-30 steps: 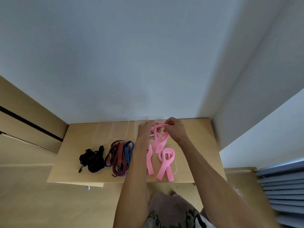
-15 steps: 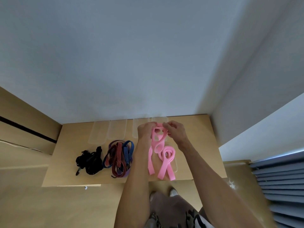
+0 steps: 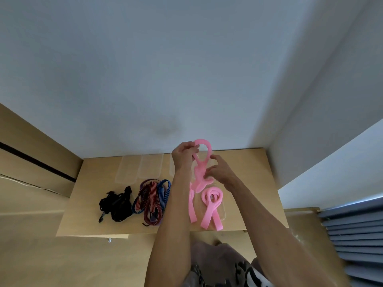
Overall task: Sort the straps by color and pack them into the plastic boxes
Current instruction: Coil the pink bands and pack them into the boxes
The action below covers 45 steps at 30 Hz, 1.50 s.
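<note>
My left hand (image 3: 183, 155) and my right hand (image 3: 220, 169) hold a pink strap (image 3: 202, 162) up above the wooden table (image 3: 255, 172); the left pinches its upper loop, the right grips its middle. A coiled pink strap (image 3: 211, 206) lies below in a clear plastic box (image 3: 223, 214), and another pink strap (image 3: 192, 206) lies beside my left forearm. A bundle of red and blue striped straps (image 3: 152, 198) sits left of that, and a heap of black straps (image 3: 116, 204) lies further left.
Clear plastic boxes or lids (image 3: 138, 167) line the table's back edge by the wall. The table's front edge (image 3: 93, 235) drops to a wooden floor. Grey slats (image 3: 356, 230) stand at the right. My lap is below the table.
Both hands have raised the pink strap higher, pulling its loop open; my left hand went up and my right hand slid down the strap. The view shifted slightly.
</note>
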Tool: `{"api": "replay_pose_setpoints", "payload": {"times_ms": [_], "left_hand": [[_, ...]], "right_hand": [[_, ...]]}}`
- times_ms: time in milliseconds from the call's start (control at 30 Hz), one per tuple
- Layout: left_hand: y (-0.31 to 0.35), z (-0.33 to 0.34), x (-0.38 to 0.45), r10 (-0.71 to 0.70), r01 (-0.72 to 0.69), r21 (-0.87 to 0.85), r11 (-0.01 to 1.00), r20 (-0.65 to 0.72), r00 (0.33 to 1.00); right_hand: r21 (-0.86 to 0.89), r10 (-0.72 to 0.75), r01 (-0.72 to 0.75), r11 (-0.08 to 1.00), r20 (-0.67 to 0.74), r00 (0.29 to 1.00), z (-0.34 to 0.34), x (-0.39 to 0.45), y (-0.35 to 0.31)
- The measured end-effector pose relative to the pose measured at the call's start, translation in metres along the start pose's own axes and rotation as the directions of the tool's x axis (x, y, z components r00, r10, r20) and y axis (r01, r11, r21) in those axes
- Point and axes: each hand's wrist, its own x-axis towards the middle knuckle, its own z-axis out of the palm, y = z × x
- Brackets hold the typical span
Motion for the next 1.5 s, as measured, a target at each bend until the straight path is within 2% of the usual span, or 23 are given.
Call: {"api": "replay_pose_setpoints", "payload": {"times_ms": [100, 233, 333, 500, 600, 667, 767, 867, 1000, 1067, 1133, 1233, 1300, 1367, 1433, 1500], "left_hand": [[0.012, -0.004, -0.004, 0.017, -0.019, 0.035, 0.999, 0.057, 0.998], [0.007, -0.004, -0.006, -0.014, 0.000, 0.092, 0.996, 0.154, 0.988], [0.003, -0.004, -0.008, 0.003, -0.023, 0.097, 0.995, 0.201, 0.980], [0.002, -0.010, -0.004, 0.037, -0.055, 0.090, 0.994, 0.191, 0.981], [-0.004, -0.008, -0.006, 0.022, -0.030, 0.042, 0.999, 0.181, 0.983], [-0.010, -0.008, -0.011, -0.029, 0.027, 0.015, 1.000, 0.126, 0.992], [-0.035, -0.025, -0.023, -0.123, 0.113, 0.138, 0.984, 0.063, 0.990], [-0.069, -0.043, -0.036, -0.300, 0.260, 0.211, 0.942, 0.188, 0.935], [-0.083, -0.054, -0.038, -0.475, 0.370, 0.350, 0.861, 0.291, 0.830], [-0.082, -0.058, -0.039, -0.502, 0.396, 0.320, 0.860, 0.398, 0.768], [-0.081, -0.055, -0.040, -0.497, 0.375, 0.338, 0.863, 0.445, 0.745], [-0.084, -0.040, -0.044, -0.445, 0.355, 0.279, 0.892, 0.402, 0.800], [-0.085, -0.031, -0.043, -0.420, 0.389, 0.163, 0.907, 0.275, 0.865], [-0.084, -0.026, -0.040, -0.433, 0.435, 0.038, 0.900, 0.209, 0.877], [-0.082, -0.023, -0.039, -0.414, 0.428, -0.015, 0.904, 0.219, 0.883], [-0.080, -0.023, -0.039, -0.351, 0.363, 0.002, 0.932, 0.260, 0.900]], "right_hand": [[0.027, 0.003, -0.003, 1.000, -0.022, 1.000, 0.002, -0.003, 0.014], [-0.010, -0.122, 0.122, 0.993, -0.111, 0.986, 0.003, -0.003, 0.008], [0.053, -0.170, 0.172, 0.984, -0.043, 0.984, 0.003, -0.008, -0.003], [0.217, -0.123, 0.085, 0.972, 0.167, 0.978, -0.004, -0.015, -0.008], [0.147, -0.127, 0.107, 0.983, 0.134, 0.983, -0.006, -0.015, -0.014], [0.115, -0.142, 0.128, 0.985, 0.121, 0.982, -0.008, -0.014, -0.018], [0.214, -0.161, 0.129, 0.968, 0.141, 0.977, -0.013, -0.016, -0.026], [0.313, -0.170, 0.129, 0.941, 0.109, 0.979, -0.017, -0.015, -0.034], [0.460, -0.163, 0.165, 0.873, -0.045, 0.986, -0.021, -0.013, -0.039], [0.530, -0.140, 0.168, 0.831, -0.092, 0.986, -0.024, -0.013, -0.039], [0.576, -0.118, 0.156, 0.802, -0.104, 0.988, -0.027, -0.013, -0.038], [0.589, -0.098, 0.121, 0.799, -0.070, 0.993, -0.028, -0.016, -0.036], [0.594, -0.091, 0.082, 0.800, -0.016, 0.996, -0.028, -0.018, -0.036], [0.594, -0.079, 0.045, 0.803, 0.032, 0.996, -0.030, -0.021, -0.037], [0.588, -0.072, 0.027, 0.808, 0.054, 0.996, -0.033, -0.024, -0.038], [0.584, -0.070, 0.020, 0.812, 0.064, 0.996, -0.036, -0.026, -0.039]]}}
